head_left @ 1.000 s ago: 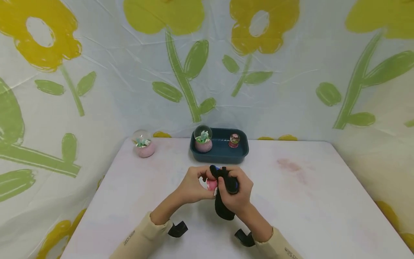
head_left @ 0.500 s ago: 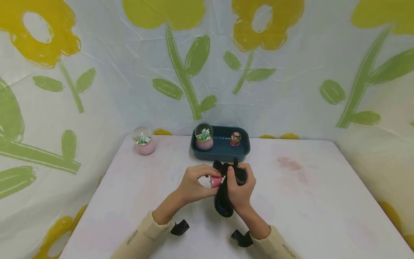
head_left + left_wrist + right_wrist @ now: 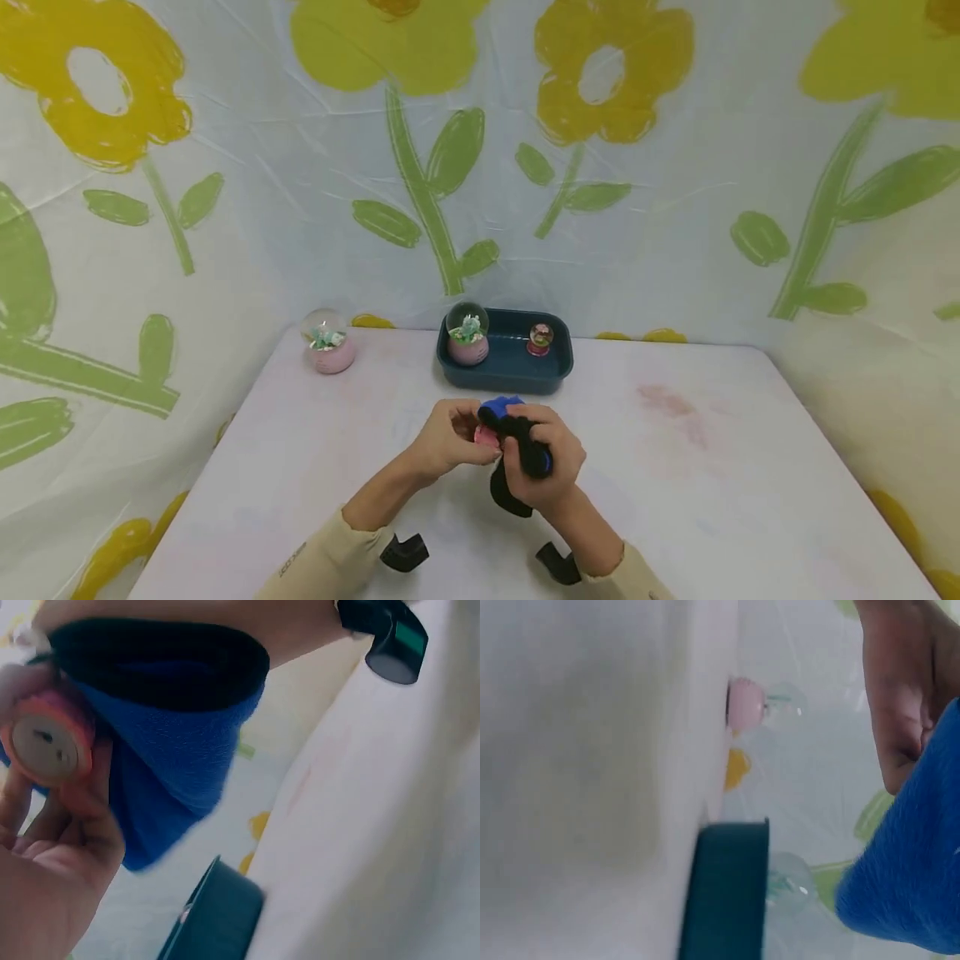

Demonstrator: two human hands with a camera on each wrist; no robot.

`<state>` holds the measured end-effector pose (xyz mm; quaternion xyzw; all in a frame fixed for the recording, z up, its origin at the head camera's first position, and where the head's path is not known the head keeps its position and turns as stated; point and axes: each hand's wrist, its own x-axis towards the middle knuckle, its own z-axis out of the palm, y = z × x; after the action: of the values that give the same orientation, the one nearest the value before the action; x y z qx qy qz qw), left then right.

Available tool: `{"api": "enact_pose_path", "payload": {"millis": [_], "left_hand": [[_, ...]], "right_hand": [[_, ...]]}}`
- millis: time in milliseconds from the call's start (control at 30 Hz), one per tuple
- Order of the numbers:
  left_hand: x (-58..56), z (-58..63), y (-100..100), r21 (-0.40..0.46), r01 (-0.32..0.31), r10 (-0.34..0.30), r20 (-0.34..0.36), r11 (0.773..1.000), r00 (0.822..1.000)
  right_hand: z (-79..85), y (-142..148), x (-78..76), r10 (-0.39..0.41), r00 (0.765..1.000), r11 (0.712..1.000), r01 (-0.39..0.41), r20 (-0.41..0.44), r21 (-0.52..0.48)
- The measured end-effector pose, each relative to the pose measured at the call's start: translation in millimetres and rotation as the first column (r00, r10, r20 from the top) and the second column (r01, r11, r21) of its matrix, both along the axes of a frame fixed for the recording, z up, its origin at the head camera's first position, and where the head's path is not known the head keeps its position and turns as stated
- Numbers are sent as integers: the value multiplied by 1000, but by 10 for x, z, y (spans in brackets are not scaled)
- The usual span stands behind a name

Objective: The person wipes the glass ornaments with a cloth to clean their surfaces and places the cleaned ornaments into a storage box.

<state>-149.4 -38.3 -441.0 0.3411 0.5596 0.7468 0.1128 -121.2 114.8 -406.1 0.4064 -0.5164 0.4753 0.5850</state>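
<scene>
In the head view, my left hand holds a small snow globe by its pink base. The pale round underside of the snow globe faces the camera in the left wrist view, while its dome is hidden by the cloth. My right hand grips a cloth, blue with black parts, bunched against the globe. One end of this cloth hangs below the fingers. Both hands are close together above the table, in front of the tray.
A dark teal tray stands at the table's back edge. Inside are a larger snow globe on the left and a small one on the right. Another larger snow globe stands at the back left. A flowered sheet hangs behind.
The right hand's cloth has shifted over the snow globe, covering more of it, and more blue shows on top. The left hand keeps hold of the globe. The head view has tilted slightly.
</scene>
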Motion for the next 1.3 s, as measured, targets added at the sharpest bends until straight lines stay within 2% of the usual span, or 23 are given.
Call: {"api": "enact_pose_path", "payload": {"millis": [33, 67, 100, 133, 200, 267, 333, 367, 467, 533, 600, 633, 733, 833, 867, 900, 1000, 1067, 1133, 1233, 1300], "left_hand": [[-11, 5, -1, -22, -45, 44, -47, 999, 998], [-17, 9, -2, -42, -92, 87, -100, 995, 991], [-21, 10, -1, -65, -137, 126, -154, 988, 980], [-24, 10, -1, -88, -182, 161, -206, 979, 965], [-30, 2, 2, -134, -257, 209, -297, 957, 932], [-44, -12, 20, -194, -309, 221, -374, 931, 901], [-63, -28, 42, -258, -354, 218, -438, 899, 872], [-71, -36, 53, -286, -371, 210, -466, 883, 859], [-90, -47, 87, -344, -418, 186, -541, 841, 820], [-92, -51, 96, -354, -441, 180, -575, 825, 798], [-89, -60, 94, -361, -464, 179, -600, 809, 779], [-90, -70, 91, -363, -477, 182, -611, 800, 770], [-86, -89, 71, -357, -496, 199, -617, 792, 762], [-101, -114, 46, -332, -503, 238, -594, 798, 769], [-107, -113, 39, -322, -498, 254, -572, 805, 780], [-111, -110, 29, -312, -489, 270, -542, 815, 796], [-123, -76, 2, -268, -424, 300, -401, 865, 866], [-118, -31, -21, -244, -391, 313, -303, 888, 900], [-119, 17, -40, -229, -375, 319, -246, 898, 915], [-108, 80, -55, -233, -383, 343, -196, 894, 919], [-93, 96, -53, -220, -391, 369, -136, 894, 919]], "right_hand": [[-5, 6, 6, 14, 996, 1000, -11, 91, -24], [-8, 13, 16, 28, 982, 999, -19, 186, -51], [-13, 22, 29, 45, 958, 997, -23, 285, -80], [-19, 33, 42, 57, 924, 994, -19, 378, -103], [-28, 63, 55, 57, 840, 991, 20, 540, -135], [-29, 94, 51, 33, 771, 987, 77, 636, -144], [-33, 112, 34, -3, 738, 981, 134, 674, -142], [-36, 115, 22, -16, 733, 977, 155, 680, -145], [-38, 114, -6, -37, 753, 971, 182, 656, -154], [-35, 108, -18, -30, 766, 970, 176, 643, -165], [-25, 104, -30, -16, 765, 971, 167, 644, -174], [-19, 105, -35, -8, 762, 971, 162, 648, -177], [3, 124, -47, 9, 749, 967, 163, 662, -198], [34, 161, -48, 27, 738, 956, 179, 674, -234], [47, 176, -49, 34, 734, 950, 186, 678, -249], [61, 188, -48, 41, 730, 945, 192, 683, -263], [90, 204, -39, 67, 715, 936, 196, 696, -291], [93, 198, -31, 88, 699, 934, 190, 710, -303], [83, 185, -26, 108, 683, 932, 184, 722, -313], [3, 176, -51, 154, 658, 926, 165, 738, -340], [-86, 164, -81, 172, 662, 920, 156, 729, -358]]}}
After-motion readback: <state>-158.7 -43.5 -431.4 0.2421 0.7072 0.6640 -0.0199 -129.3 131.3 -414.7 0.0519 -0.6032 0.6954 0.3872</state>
